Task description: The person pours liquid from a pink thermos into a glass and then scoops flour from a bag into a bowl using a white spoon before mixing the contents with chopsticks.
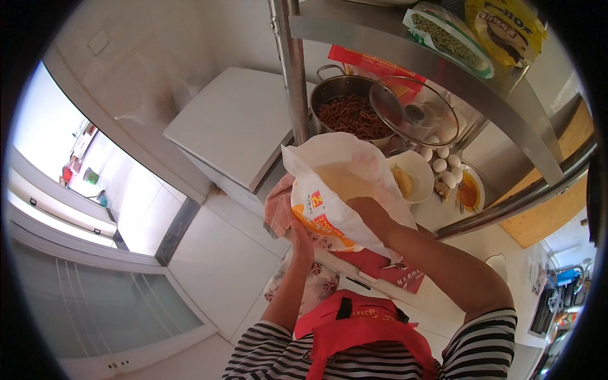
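A large white printed sack (313, 199) stands open before me, with a tan, powdery-looking content (339, 178) inside. My left hand (301, 235) supports the sack's near left side, beside a pinkish cloth (279, 206). Into the sack's mouth reaches my right hand (368, 209); its fingers are mostly hidden, so what they hold does not show. Right of the sack, a white bowl (422, 180) holds a pale yellow lump (402, 182). Behind stands a steel pot (317, 116) of reddish-brown pieces (351, 116), its glass lid (392, 107) tilted at the pot's right side.
Several eggs (440, 165) lie near a bowl of orange liquid (470, 190) with a utensil in it. A metal shelf edge (427, 57) with bags on top hangs over the counter. At left are a white chest-like appliance (232, 123) and a doorway.
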Motion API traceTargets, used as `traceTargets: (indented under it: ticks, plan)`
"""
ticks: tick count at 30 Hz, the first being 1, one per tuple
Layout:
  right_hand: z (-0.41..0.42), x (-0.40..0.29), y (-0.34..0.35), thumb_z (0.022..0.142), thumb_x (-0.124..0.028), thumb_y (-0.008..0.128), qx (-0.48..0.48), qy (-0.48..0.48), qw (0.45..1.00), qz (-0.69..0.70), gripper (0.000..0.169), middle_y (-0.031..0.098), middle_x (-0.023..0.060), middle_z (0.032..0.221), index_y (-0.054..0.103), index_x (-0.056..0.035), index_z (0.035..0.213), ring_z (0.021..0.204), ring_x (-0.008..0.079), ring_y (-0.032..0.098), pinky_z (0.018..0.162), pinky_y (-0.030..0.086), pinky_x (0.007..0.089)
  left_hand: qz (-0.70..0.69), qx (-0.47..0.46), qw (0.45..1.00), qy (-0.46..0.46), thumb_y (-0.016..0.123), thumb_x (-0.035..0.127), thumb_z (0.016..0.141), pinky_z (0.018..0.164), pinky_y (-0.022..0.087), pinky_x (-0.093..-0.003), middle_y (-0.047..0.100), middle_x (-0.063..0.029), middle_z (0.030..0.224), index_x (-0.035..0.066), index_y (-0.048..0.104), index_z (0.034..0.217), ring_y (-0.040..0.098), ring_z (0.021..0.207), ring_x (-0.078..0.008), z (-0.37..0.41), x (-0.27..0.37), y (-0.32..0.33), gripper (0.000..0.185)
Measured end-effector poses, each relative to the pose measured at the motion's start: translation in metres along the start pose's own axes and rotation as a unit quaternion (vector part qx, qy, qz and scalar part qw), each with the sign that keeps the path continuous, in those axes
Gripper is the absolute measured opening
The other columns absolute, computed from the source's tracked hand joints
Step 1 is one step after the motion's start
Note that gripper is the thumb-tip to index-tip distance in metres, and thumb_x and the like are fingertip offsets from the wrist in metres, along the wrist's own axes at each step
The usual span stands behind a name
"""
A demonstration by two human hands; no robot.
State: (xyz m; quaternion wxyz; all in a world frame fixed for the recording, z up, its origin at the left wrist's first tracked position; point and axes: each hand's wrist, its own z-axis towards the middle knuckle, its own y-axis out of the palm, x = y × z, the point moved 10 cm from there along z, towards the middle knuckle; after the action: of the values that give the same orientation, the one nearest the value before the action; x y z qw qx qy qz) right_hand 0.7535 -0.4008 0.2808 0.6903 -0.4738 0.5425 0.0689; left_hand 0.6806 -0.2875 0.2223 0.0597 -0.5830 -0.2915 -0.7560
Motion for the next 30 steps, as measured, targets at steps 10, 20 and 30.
traceTargets:
  ticks: [10, 20, 30]
  plan:
    - [-0.006, -0.045, -0.005, 0.082, -0.029, 0.041, -0.038, 0.040, 0.986, -0.159, 0.037, 0.056, 0.0204, 0.069, 0.056, 0.0026, 0.068, 0.067, 0.0318, 0.054, 0.065, 0.042, 0.0394, 0.033, 0.010, 0.997, 0.062, 0.035, 0.061, 0.078, 0.095, 0.028, -0.0326, 0.030, -0.0131, 0.127, -0.001, 0.024, 0.126, 0.029, 0.118, -0.0187, 0.007, 0.060, 0.014, 0.079]
    - [-0.024, -0.050, -0.041, 0.081, -0.030, 0.041, -0.009, 0.135, 0.989, -0.058, 0.041, 0.059, 0.0166, 0.067, 0.059, 0.0034, 0.066, 0.066, 0.0291, 0.057, 0.067, 0.042, 0.0379, 0.515, -0.135, 0.758, 0.376, 0.046, -0.002, 0.065, 0.099, 0.010, -0.0477, 0.051, 0.0030, 0.111, 0.015, 0.061, 0.082, 0.036, 0.114, -0.0207, -0.018, 0.186, 0.094, 0.028]
    - [-0.037, -0.051, -0.062, 0.082, -0.030, 0.047, 0.033, 0.151, 0.988, 0.010, 0.036, 0.054, 0.0055, 0.060, 0.056, 0.0031, 0.070, 0.048, 0.0110, 0.047, 0.048, 0.039, 0.0258, 0.489, -0.083, 0.765, 0.411, 0.051, -0.004, 0.062, 0.099, 0.011, -0.0486, 0.053, 0.0004, 0.102, 0.011, 0.051, 0.064, 0.042, 0.106, -0.0220, -0.030, 0.204, 0.075, 0.015]
